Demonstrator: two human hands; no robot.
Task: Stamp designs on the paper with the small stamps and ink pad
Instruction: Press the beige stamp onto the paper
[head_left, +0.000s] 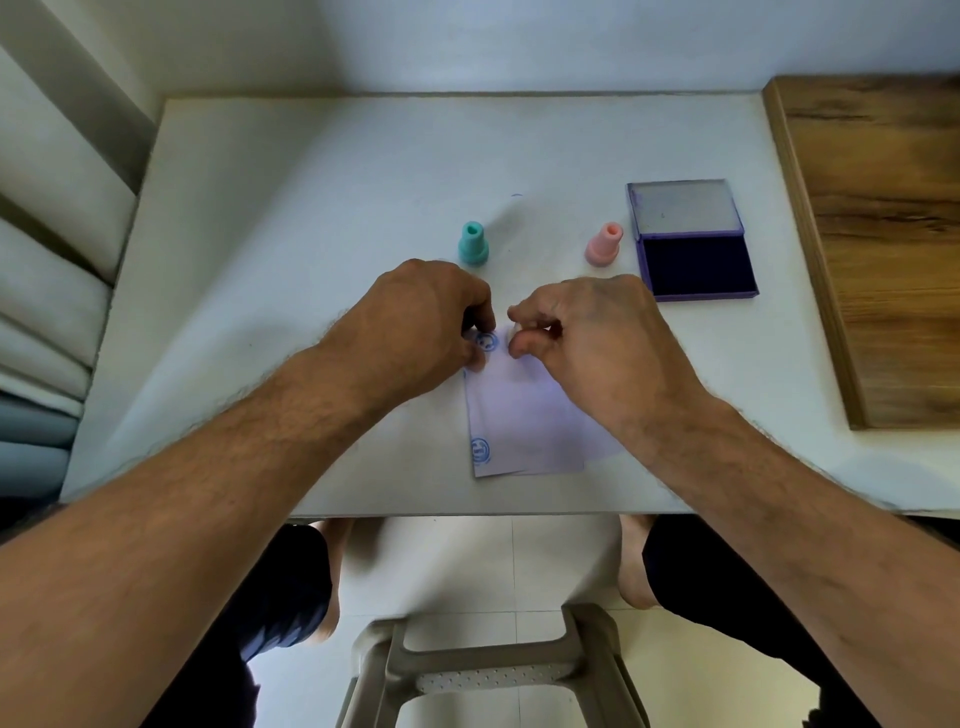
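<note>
- I had the paper lying at the near edge of the white table, with one blue print at its near left corner and another at its far left corner.
- My left hand pinned that far left corner, fingertips touching the sheet just beside the fresh print; it gripped nothing.
- My right hand was pinched narrow around a small pale stamp, only its tip showing between thumb and forefinger, just beside the print.
- The teal stamp and pink stamp stood upright beyond my hands, untouched; the ink pad sat open to the right, lid tipped back.
- To do this step well, I judged I should keep the sheet pinned, press straight down on clear paper, and lift cleanly to avoid smearing.
</note>
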